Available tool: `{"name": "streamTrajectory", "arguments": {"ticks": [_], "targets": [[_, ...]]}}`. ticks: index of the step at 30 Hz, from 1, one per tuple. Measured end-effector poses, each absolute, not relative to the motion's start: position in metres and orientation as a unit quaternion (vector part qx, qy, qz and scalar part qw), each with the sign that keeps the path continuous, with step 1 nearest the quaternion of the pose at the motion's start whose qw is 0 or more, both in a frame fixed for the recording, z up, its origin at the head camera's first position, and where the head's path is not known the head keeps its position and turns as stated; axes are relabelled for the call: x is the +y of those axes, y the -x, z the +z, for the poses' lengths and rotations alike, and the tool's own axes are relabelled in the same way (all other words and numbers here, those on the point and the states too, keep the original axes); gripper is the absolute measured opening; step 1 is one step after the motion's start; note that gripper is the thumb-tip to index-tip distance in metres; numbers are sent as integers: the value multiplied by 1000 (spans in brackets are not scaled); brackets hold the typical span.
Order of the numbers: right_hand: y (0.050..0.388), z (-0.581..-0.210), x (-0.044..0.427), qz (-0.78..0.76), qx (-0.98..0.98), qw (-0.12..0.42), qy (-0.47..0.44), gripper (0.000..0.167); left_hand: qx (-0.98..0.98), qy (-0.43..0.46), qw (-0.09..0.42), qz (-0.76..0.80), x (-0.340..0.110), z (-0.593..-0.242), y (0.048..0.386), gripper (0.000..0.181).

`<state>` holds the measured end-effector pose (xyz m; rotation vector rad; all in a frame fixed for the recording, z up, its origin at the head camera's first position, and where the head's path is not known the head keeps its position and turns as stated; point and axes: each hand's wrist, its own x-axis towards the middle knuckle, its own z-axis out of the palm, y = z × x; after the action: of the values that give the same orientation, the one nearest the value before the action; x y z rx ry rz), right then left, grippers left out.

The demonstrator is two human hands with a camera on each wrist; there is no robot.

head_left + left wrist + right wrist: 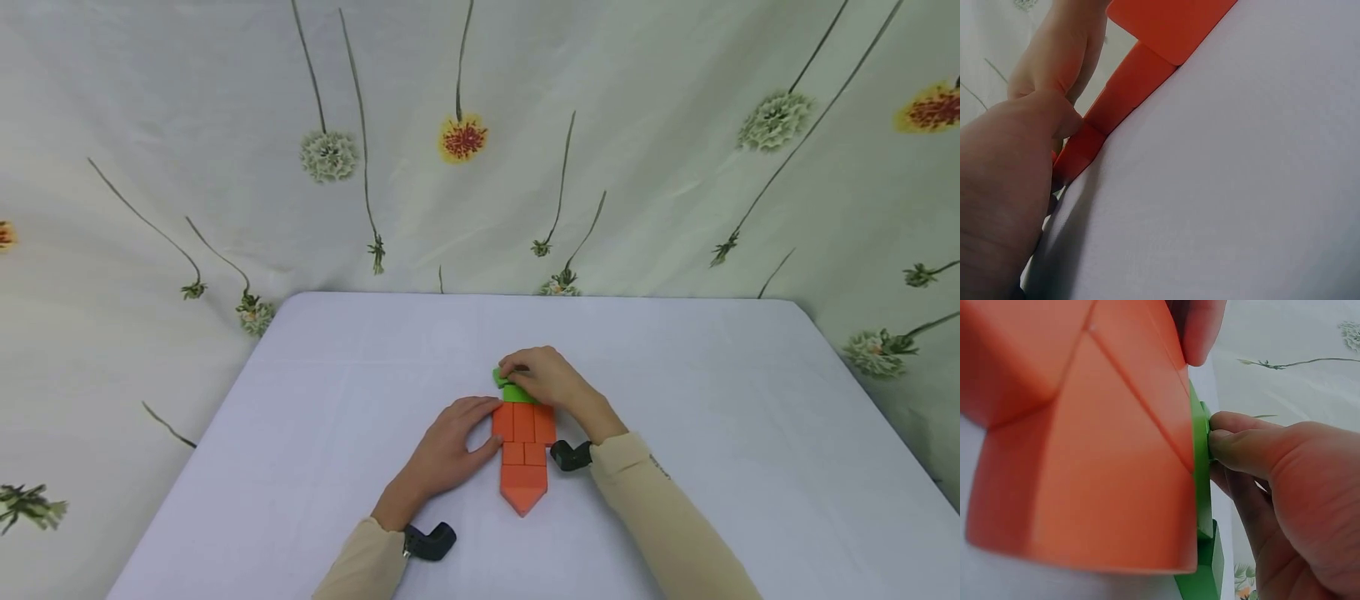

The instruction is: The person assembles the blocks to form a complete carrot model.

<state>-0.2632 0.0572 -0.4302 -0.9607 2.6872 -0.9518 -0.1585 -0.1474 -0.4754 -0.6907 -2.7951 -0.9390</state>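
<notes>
Orange blocks [523,477] lie flat in a carrot-like shape, wide at the far end and pointed toward me. Against its far edge sits a green block [517,394], with a smaller green block [498,378] showing just beyond. My left hand [453,442] rests along the left side of the wide orange part, thumb and fingers touching it, fingers fairly straight. With thumb and fingertips, my right hand [551,382] pinches a green block [1205,428] at the far end, largely hidden by the fingers in the head view. Another green block [1209,572] shows in the right wrist view.
A white-covered table [337,375] spreads around the blocks. Behind it hangs a pale cloth [637,125] printed with flowers. Black wrist cameras are strapped at both wrists, the right one [572,456] close beside the orange blocks.
</notes>
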Motion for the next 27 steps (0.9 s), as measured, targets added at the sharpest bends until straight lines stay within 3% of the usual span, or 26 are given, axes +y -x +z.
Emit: {"name": "streamTrajectory", "arguments": {"ticks": [14, 27], "targets": [[262, -435, 57, -311, 893, 74, 318, 16, -917, 239, 59, -313, -145, -481, 161, 52], [246, -425, 81, -337, 909, 23, 244, 22, -921, 218, 55, -319, -148, -480, 162, 53]]}}
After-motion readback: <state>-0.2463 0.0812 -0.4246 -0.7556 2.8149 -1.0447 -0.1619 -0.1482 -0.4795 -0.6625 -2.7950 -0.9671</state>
